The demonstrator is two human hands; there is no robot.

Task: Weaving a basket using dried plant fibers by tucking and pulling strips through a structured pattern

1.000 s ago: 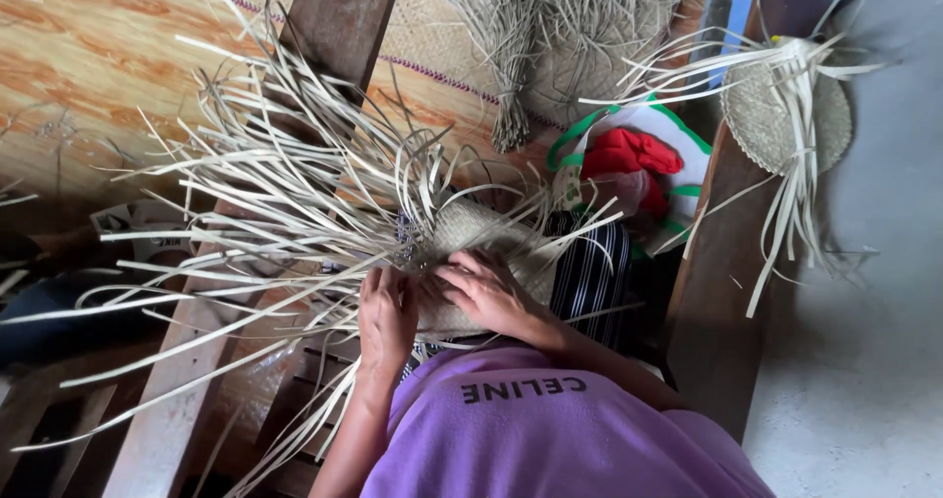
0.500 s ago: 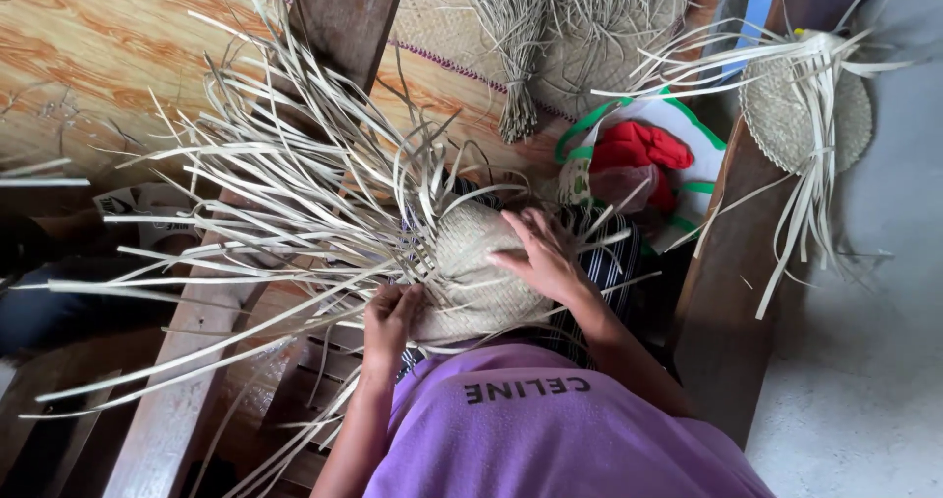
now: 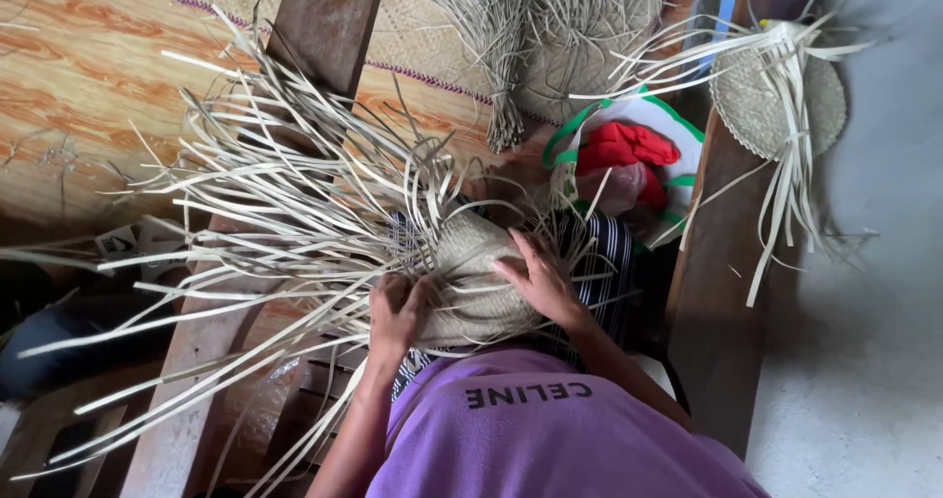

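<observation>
**Both hands on a half-woven dome of palm strips**

Head view: A person in a purple shirt point(image 3: 550, 439) bends over a rounded, partly woven straw piece point(image 3: 476, 282) that rests in the lap on striped dark cloth point(image 3: 604, 262). The left hand point(image 3: 396, 311) grips the lower left edge of the woven dome, fingers curled shut around the weave where the loose strips begin. The right hand point(image 3: 540, 277) lies flat on the dome's right side, fingers spread apart and pressing on the surface; it clasps nothing.

From the dome's left rim a wide fan of loose pale strips point(image 3: 265, 213) sprays out to the left and upward, crossing a dark wooden beam point(image 3: 329, 17) that runs diagonally down the frame. Under and behind the strips lies a woven floor mat point(image 3: 88, 85) with an orange-brown pattern.

Above the dome hangs a tied bundle of dry straw point(image 3: 506, 56). Just right of it sits a white bag with green trim point(image 3: 678, 125), with red cloth point(image 3: 624, 149) inside. At upper right, a second round woven disc point(image 3: 776, 105) with long trailing strips rests on another dark wooden plank point(image 3: 717, 292), beside a grey concrete floor point(image 3: 874, 311).
</observation>
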